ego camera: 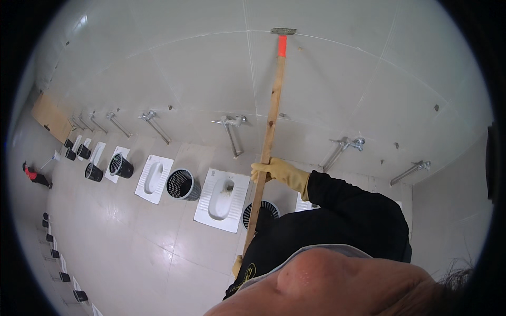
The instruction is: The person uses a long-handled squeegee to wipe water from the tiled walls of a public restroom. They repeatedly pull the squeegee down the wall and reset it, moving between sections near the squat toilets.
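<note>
A long-handled scraper with a wooden pole slants up in front of me. Its flat metal blade lies against the tiled wall at a grout line, just above a red section of the handle. My right hand, in a yellow rubber glove, grips the pole around its middle. Lower down, my left hand in a matching glove holds the pole's lower part; my black clothing hides most of that hand. Behind the pole stands a dark slotted bin, partly covered by my body.
A white squat toilet and a mesh bin stand left of the pole. Flush-valve pipes project from the wall. More toilets and bins line the floor. Far left, a person in red holds a long-handled tool near a wooden door.
</note>
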`<state>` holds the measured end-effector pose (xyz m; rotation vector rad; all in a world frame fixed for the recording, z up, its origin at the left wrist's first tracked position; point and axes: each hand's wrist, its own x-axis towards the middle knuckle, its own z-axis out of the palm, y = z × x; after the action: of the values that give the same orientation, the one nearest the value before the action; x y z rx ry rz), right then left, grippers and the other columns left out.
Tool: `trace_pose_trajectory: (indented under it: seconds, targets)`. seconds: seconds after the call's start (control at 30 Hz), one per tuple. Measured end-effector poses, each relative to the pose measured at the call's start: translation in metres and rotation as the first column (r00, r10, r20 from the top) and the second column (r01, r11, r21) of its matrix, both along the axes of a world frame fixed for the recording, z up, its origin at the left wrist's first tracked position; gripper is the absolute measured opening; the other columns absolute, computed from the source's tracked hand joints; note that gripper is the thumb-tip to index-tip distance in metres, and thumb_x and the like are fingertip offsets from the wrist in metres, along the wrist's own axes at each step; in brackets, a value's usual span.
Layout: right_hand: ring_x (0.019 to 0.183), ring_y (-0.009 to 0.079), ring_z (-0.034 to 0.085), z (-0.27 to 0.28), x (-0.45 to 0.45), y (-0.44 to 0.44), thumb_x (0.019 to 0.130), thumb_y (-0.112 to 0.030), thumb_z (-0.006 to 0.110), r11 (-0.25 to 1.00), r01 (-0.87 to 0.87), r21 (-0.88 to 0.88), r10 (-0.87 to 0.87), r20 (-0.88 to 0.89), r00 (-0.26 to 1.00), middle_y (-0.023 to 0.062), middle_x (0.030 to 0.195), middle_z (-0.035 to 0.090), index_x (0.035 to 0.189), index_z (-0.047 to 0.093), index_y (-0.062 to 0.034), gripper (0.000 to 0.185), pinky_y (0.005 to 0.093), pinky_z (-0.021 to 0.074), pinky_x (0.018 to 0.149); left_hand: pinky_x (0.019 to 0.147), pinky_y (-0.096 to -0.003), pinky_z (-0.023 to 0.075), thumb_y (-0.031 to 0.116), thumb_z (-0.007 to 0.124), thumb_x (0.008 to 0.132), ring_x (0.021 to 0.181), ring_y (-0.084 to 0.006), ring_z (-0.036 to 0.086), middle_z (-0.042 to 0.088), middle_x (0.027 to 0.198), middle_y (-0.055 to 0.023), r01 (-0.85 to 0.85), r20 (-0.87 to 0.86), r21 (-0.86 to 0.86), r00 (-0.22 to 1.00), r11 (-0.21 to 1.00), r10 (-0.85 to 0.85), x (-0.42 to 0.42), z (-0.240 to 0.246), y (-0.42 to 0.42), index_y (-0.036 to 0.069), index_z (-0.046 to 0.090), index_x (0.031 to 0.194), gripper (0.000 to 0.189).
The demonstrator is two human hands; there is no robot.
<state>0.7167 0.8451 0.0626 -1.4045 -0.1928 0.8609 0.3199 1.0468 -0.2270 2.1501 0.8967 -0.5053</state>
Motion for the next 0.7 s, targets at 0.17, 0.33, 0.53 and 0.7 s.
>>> trace_pose_trajectory:
  seconds: [0.17,0.33,0.53,0.7]
  targets:
    - [0.086,0.0239,0.075,0.032,0.018,0.008,0.098,-0.038,0.074,0.990,0.072,0.125,-0.088,0.130,0.988,0.0154,0.096,0.075,0.113,0.069,0.0032,0.044,0.0375,0.0621,0.085,0.079,-0.0533,0.0503,0.033,0.059,0.097,0.093,-0.0480,0.067,0.071,0.091,-0.0239,-0.004,0.055,0.023,0.998,1.000,0.002,0.033,-0.011,0.005,0.008,0.060,0.099,0.025]
    - [0.088,0.0230,0.075,0.020,0.025,0.000,0.097,-0.040,0.073,0.992,0.026,0.122,-0.037,0.090,0.995,0.0137,0.098,0.075,0.111,0.071,0.0014,0.043,0.0369,0.0617,0.085,0.078,-0.0521,0.0508,0.036,0.058,0.099,0.091,-0.0454,0.068,0.070,0.088,-0.0216,-0.232,0.047,-0.288,0.965,0.929,0.256,0.041,-0.037,0.011,0.007,0.062,0.095,0.030]
    - [0.098,0.0256,0.076,-0.041,-0.031,-0.033,0.097,-0.038,0.073,0.992,0.062,0.106,-0.048,-0.137,0.989,0.0156,0.106,0.076,0.111,0.072,0.0014,0.041,0.0373,0.0611,0.091,0.078,-0.0512,0.0525,0.037,0.060,0.097,0.092,-0.0452,0.070,0.072,0.089,-0.0213,-0.007,-0.023,-0.032,1.000,0.999,0.006,0.009,-0.014,0.036,0.008,0.064,0.096,0.030]
    - [0.100,0.0291,0.076,-0.038,-0.021,-0.056,0.098,-0.037,0.072,0.967,0.132,0.216,-0.098,-0.162,0.982,0.0197,0.109,0.075,0.114,0.069,0.0048,0.045,0.0390,0.0612,0.093,0.078,-0.0503,0.0539,0.038,0.062,0.095,0.092,-0.0451,0.071,0.074,0.090,-0.0210,0.058,0.018,0.060,0.998,0.997,-0.059,0.054,0.035,0.039,0.009,0.066,0.097,0.030]
